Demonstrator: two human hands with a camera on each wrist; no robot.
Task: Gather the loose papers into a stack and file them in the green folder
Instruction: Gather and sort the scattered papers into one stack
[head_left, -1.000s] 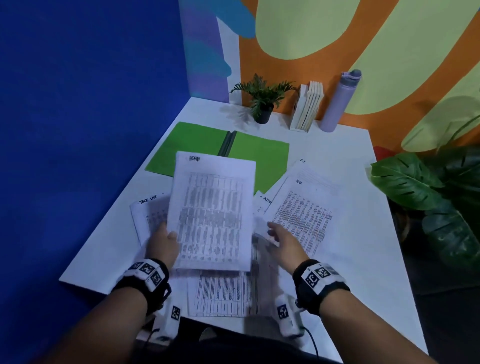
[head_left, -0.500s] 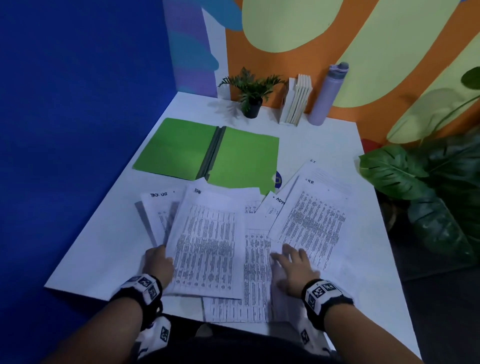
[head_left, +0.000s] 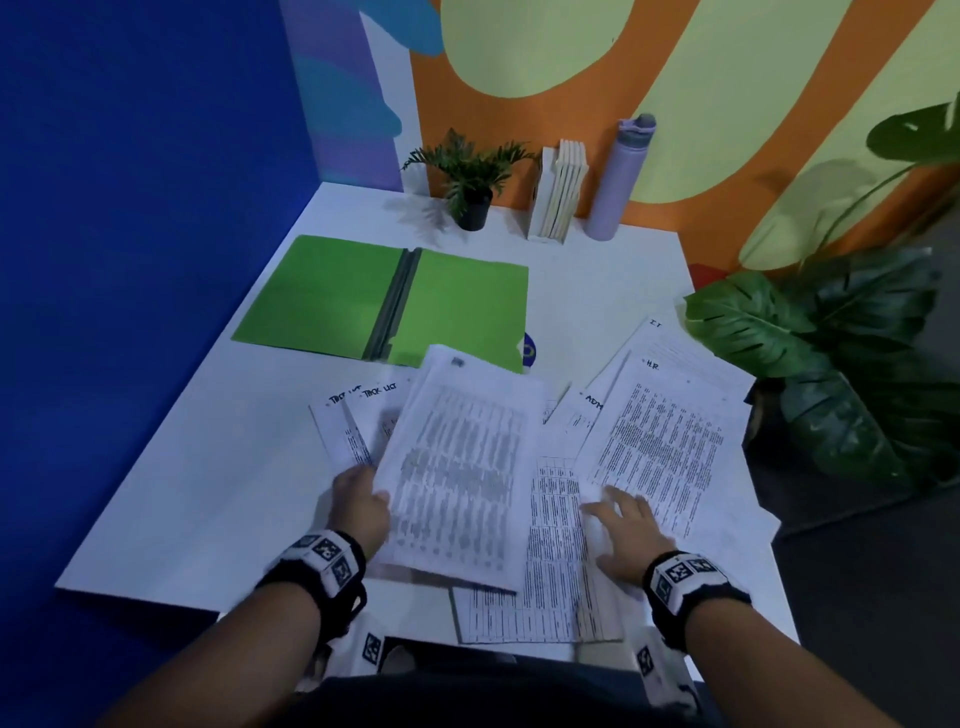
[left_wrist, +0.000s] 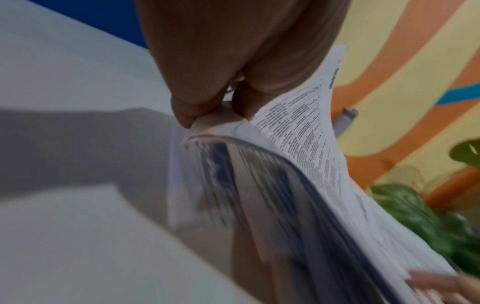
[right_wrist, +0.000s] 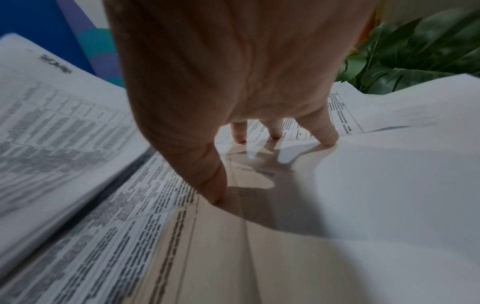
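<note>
The left hand is pinching a sheaf of papers by its left edge, lifting it. The right hand is pressing spread fingers on loose papers lying near right. The green folder is lying open beyond, far left.

We cannot read the blurred print on the lifted sheaf. It hides the left hand fingers and the green folder corner at five o'clock.
</note>
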